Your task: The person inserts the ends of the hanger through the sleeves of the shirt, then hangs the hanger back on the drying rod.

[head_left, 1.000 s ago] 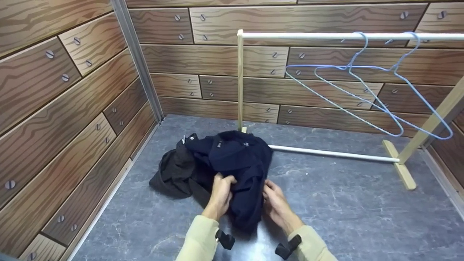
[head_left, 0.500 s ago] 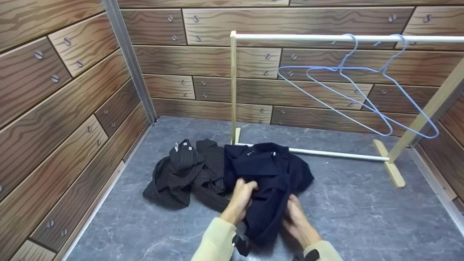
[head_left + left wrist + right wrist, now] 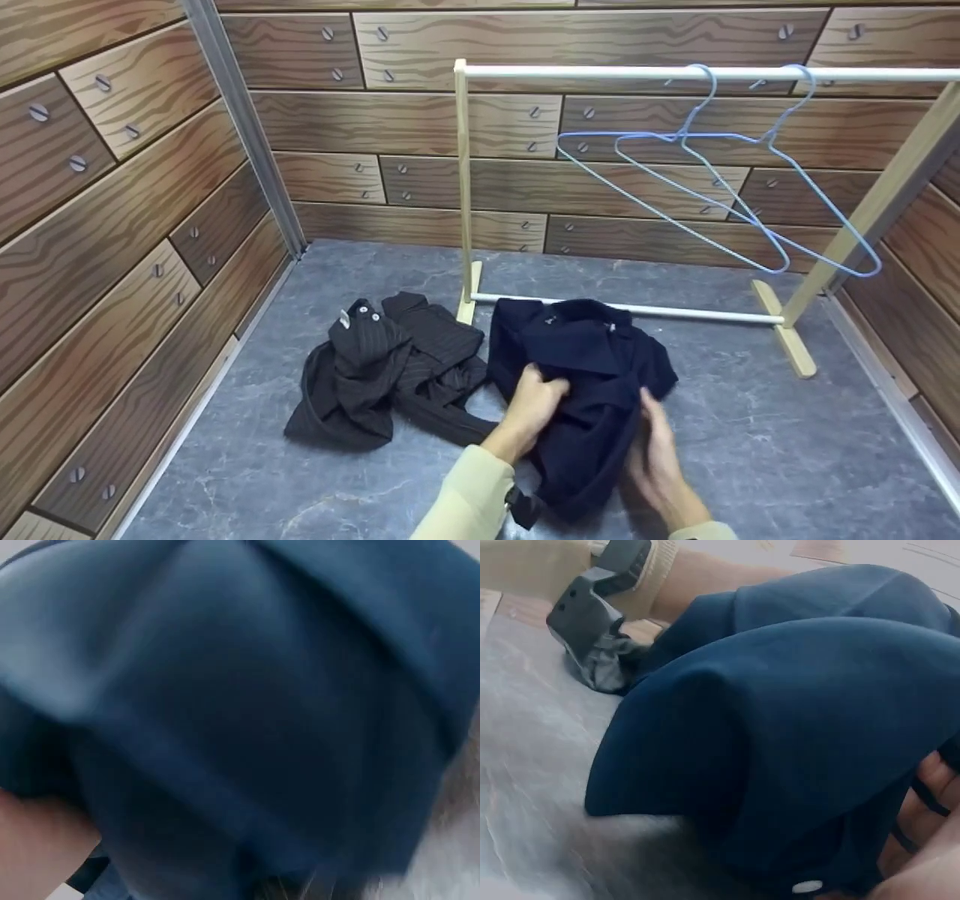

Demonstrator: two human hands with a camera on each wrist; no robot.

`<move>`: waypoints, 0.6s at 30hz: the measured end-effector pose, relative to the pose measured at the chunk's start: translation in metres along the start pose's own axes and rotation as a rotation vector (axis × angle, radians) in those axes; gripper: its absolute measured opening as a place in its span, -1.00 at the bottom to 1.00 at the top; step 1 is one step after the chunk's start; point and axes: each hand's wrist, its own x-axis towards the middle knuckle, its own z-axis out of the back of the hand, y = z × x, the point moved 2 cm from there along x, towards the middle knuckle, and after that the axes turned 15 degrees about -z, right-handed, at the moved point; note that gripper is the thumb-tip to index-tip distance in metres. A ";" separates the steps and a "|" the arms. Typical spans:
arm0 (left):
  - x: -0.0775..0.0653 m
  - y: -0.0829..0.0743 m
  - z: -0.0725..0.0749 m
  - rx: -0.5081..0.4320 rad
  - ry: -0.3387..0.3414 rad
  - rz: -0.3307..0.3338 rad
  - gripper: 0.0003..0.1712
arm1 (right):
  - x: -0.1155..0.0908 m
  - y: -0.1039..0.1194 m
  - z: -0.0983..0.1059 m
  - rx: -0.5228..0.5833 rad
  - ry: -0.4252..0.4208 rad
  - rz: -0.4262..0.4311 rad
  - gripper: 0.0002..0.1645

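A navy blue garment (image 3: 577, 349) lies bunched up on the grey marbled surface, its near part raised between my two hands. My left hand (image 3: 532, 409) grips its front fold, knuckles up. At its right edge my right hand (image 3: 660, 469) holds the cloth, thumb on the outer side; the other fingers are mostly hidden in the head view. In the right wrist view, bent fingers (image 3: 922, 817) show beside the navy cloth, near a small white button (image 3: 807, 886). To the left rests a crumpled dark pinstriped garment (image 3: 360, 375) with light buttons and a small white tag.
Behind the clothes stands a rack with wooden posts and a white top bar (image 3: 570, 72). Two blue hangers (image 3: 686, 137) hang from it. The lower white bar (image 3: 697, 313) runs right behind the navy garment. Wood-patterned walls (image 3: 322, 124) enclose the back and sides.
Both hands have carried the navy garment to the right, off the dark pinstriped one, which now shows fully beside it. The head view has shifted slightly to the right.
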 end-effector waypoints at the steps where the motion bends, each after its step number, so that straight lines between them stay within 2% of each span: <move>1: -0.001 -0.001 -0.002 -0.004 0.013 -0.011 -0.40 | -0.001 0.003 0.001 -0.057 -0.048 -0.021 -0.56; 4: -0.002 0.000 -0.006 -0.004 0.062 -0.027 -0.37 | -0.004 0.009 0.004 -0.260 -0.249 -0.083 -0.60; 7: -0.003 0.001 -0.004 0.041 0.117 -0.048 -0.38 | -0.007 0.014 0.006 -0.422 -0.358 -0.064 -0.78; 11: -0.001 0.004 0.007 0.162 0.152 -0.099 -0.44 | -0.008 0.019 0.009 -0.516 -0.402 0.063 -0.74; 14: 0.004 0.005 0.016 0.227 0.155 -0.148 -0.47 | -0.008 0.019 0.014 -0.583 -0.432 0.108 -0.70; 16: 0.006 0.006 0.021 0.235 0.132 -0.160 -0.50 | -0.009 0.016 0.016 -0.623 -0.451 0.121 -0.66; 18: 0.007 0.005 0.025 0.237 0.067 -0.166 -0.47 | -0.010 0.012 0.017 -0.649 -0.449 0.127 -0.67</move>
